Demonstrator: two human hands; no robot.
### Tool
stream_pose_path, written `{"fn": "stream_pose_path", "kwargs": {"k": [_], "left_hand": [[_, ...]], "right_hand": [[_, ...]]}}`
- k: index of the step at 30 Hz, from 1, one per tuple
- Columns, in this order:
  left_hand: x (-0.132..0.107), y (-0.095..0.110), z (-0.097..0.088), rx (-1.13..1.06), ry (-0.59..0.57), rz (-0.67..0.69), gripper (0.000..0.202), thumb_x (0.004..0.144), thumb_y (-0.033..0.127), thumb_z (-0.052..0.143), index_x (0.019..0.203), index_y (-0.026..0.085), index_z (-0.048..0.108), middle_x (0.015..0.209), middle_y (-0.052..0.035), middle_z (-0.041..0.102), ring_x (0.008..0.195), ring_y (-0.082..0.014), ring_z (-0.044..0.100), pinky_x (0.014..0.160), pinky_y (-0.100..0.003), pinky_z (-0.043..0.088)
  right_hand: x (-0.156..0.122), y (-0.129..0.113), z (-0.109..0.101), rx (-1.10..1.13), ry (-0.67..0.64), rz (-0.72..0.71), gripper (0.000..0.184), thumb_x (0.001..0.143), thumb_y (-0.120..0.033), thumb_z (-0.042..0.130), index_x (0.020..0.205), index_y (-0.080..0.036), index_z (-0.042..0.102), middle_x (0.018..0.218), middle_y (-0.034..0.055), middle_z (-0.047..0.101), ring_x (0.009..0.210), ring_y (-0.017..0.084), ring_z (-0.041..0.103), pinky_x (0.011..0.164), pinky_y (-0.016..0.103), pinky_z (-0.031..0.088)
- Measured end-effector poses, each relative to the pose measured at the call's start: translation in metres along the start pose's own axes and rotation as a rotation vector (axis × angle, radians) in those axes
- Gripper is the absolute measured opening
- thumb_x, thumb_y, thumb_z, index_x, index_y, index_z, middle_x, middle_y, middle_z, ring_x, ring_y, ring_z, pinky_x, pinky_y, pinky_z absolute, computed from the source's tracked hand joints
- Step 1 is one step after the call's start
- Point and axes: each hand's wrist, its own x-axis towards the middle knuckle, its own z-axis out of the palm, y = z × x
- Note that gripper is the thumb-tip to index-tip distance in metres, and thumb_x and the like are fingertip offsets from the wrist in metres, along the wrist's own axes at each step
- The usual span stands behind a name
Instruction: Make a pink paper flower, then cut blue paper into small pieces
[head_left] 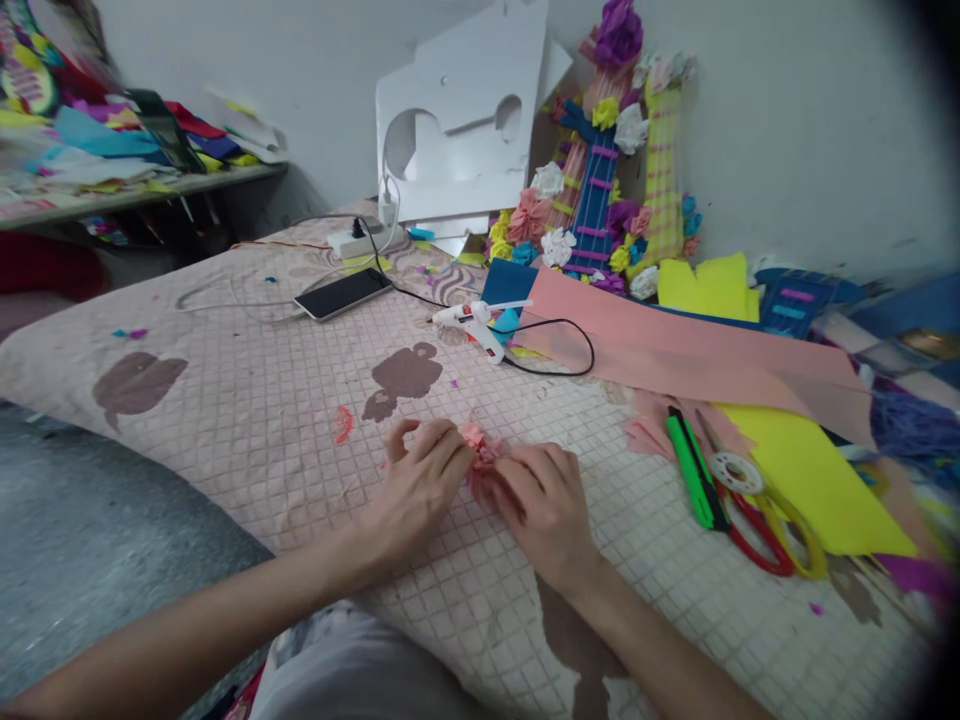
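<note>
A small crumpled pink paper flower (480,447) is between my two hands, low over the cloth-covered table. My left hand (424,480) pinches its left side, fingers curled. On its right side my right hand (546,505) grips the lower petals between thumb and fingers. Parts of the flower are covered by my fingertips. Beyond my hands a white glue gun (476,322) lies on its side, its black cord looping to the right.
Right of my hands lie a green box cutter (694,470), scissors (765,525) and yellow paper (817,475). A long pink paper sheet (675,335) stretches behind them. A phone (343,293) and a power strip (364,240) sit at the back left. Decorated paper guitars (592,200) lean on the wall.
</note>
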Motion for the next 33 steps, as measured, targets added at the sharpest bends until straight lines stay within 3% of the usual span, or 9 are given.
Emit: {"fn": "stream_pose_path", "kwargs": {"k": [7, 13, 19, 27, 33], "left_hand": [[-0.002, 0.001, 0.001, -0.008, -0.038, 0.003, 0.023, 0.092, 0.006, 0.038, 0.102, 0.015, 0.057, 0.1, -0.007, 0.061, 0.107, -0.0246, 0.046, 0.099, -0.048, 0.025], [0.001, 0.003, -0.003, -0.02, 0.003, 0.0, 0.021, 0.093, 0.009, 0.039, 0.1, 0.017, 0.057, 0.098, -0.0066, 0.062, 0.106, -0.0244, 0.046, 0.098, -0.049, 0.023], [0.003, 0.0, -0.001, -0.041, -0.081, -0.004, 0.018, 0.093, 0.009, 0.041, 0.096, 0.015, 0.057, 0.097, -0.0069, 0.061, 0.103, -0.0236, 0.047, 0.096, -0.045, 0.028], [-0.004, -0.005, -0.002, -0.068, 0.049, -0.013, 0.018, 0.095, 0.014, 0.044, 0.095, 0.02, 0.061, 0.092, -0.0028, 0.064, 0.106, -0.0223, 0.048, 0.1, -0.049, 0.018], [-0.003, -0.006, -0.001, -0.073, 0.058, -0.001, 0.015, 0.093, 0.015, 0.048, 0.096, 0.022, 0.062, 0.094, -0.0015, 0.064, 0.109, -0.0221, 0.048, 0.101, -0.049, 0.016]], "right_hand": [[0.003, 0.004, 0.006, -0.05, -0.042, -0.019, 0.01, 0.091, -0.02, 0.053, 0.087, -0.016, 0.061, 0.088, 0.0062, 0.064, 0.084, 0.02, 0.051, 0.072, 0.036, 0.036], [0.003, 0.004, 0.007, -0.076, -0.108, -0.07, 0.011, 0.092, -0.016, 0.05, 0.092, -0.016, 0.061, 0.097, 0.0065, 0.066, 0.086, 0.021, 0.052, 0.074, 0.038, 0.036], [0.001, 0.002, 0.01, -0.059, -0.104, -0.065, 0.013, 0.093, -0.015, 0.047, 0.093, -0.016, 0.06, 0.096, 0.0068, 0.067, 0.086, 0.02, 0.054, 0.074, 0.037, 0.036], [-0.015, 0.011, -0.012, 0.014, -0.181, -0.002, 0.013, 0.092, -0.017, 0.05, 0.098, -0.018, 0.061, 0.089, 0.0061, 0.063, 0.084, 0.02, 0.053, 0.074, 0.035, 0.041], [-0.035, 0.025, -0.025, -0.023, -0.203, 0.009, 0.012, 0.092, -0.012, 0.047, 0.089, -0.017, 0.058, 0.083, 0.0055, 0.06, 0.079, 0.02, 0.052, 0.073, 0.036, 0.043]]}}
